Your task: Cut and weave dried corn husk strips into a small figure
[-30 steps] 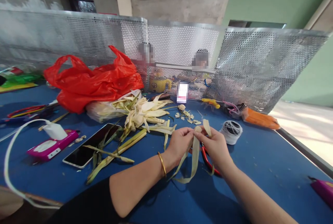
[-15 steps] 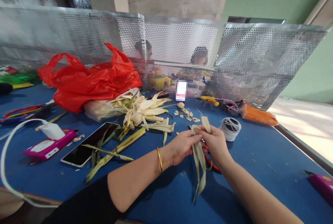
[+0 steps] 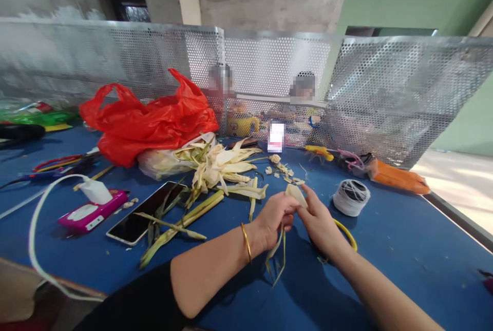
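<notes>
Both hands meet over the middle of the blue table. My left hand (image 3: 276, 213) is closed, pinching a pale corn husk (image 3: 295, 195) between thumb and fingers, and thin green-brown husk strips (image 3: 278, 260) dangle below it. From the other side, my right hand (image 3: 318, 218) presses thumb and fingers against the same husk. A curved yellow handle (image 3: 349, 233) lies on the table, partly covered by my right wrist. Just right of that hand stands a spool of white string (image 3: 351, 197). Small husk scraps (image 3: 283, 169) lie beyond the fingers.
A pile of corn husks (image 3: 221, 164) and a red plastic bag (image 3: 154, 120) lie to the left. Nearer are a phone (image 3: 134, 215) and a magenta device (image 3: 92, 213) with a white cable. A perforated metal screen (image 3: 277, 59) stands behind; people sit beyond it.
The husk strips hanging between my hands are now shorter and thinner, and a broad pale piece shows at the fingertips. A red handle beneath my right hand is out of sight; a yellow one shows.
</notes>
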A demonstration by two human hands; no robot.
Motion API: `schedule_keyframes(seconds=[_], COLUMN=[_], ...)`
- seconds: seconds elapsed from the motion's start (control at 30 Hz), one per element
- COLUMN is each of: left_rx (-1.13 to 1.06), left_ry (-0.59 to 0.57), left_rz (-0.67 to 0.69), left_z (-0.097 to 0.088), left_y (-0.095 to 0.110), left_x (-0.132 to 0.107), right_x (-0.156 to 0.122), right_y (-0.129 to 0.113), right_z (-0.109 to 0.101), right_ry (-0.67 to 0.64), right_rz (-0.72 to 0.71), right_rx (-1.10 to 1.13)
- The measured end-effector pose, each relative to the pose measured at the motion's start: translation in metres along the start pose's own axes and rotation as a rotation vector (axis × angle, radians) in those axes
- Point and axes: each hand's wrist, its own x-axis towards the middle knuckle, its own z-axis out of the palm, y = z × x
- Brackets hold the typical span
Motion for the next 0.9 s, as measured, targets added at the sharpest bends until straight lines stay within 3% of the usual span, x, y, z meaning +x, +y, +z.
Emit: schedule_keyframes(seconds=[0.13, 0.27, 0.47, 0.6, 0.7, 0.77, 0.87, 0.9], left_rx=[0.137, 0.058, -0.010, -0.224, -0.155, -0.042, 0.634, 0.860], left_ry=[0.050, 0.142, 0.413, 0.298, 0.300, 0.333, 0.461, 0.524], left_rz=[0.107, 0.114, 0.287, 0.051, 0.040, 0.140, 0.573, 0.652], left_z=[0.007, 0.009, -0.004, -0.015, -0.024, -0.032, -0.051, -0.059], left_y=[-0.006, -0.009, 0.010, 0.034, 0.053, 0.067, 0.087, 0.092], left_x=[-0.003, -0.001, 0.007, 0.010, 0.006, 0.001, -0.004, -0.004], right_x=[-0.003, -0.008, -0.015, -0.018, -0.020, -0.020, -0.018, -0.016], right_y=[0.001, -0.002, -0.018, -0.027, -0.032, -0.033, -0.030, -0.027], right_z=[0.000, 0.004, 0.004, 0.000, -0.001, -0.001, -0.001, -0.001], right_ry=[-0.023, -0.012, -0.071, -0.143, -0.310, -0.412, -0.371, -0.338], right_rz=[-0.067, -0.128, -0.189, -0.205, -0.300, -0.322, -0.268, -0.251], right_rx=[-0.153, -0.335, -0.633, -0.676, -0.578, -0.510, -0.539, -0.575])
